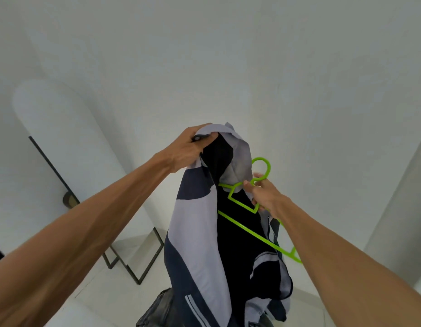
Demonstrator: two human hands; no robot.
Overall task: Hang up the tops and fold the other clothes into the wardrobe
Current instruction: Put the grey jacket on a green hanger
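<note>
The step in hand was getting a top onto its hanger. The left hand [193,147] held the grey-and-navy jacket [200,232] up in the air by its collar, its fingers [204,138] curled and pinching the cloth. The right hand [263,194] gripped the green hanger [242,226] at its neck, just below the hook, with the hanger's upper end hidden behind grey cloth. The next move, I judged, called for seating both hanger arms inside the shoulders.
</note>
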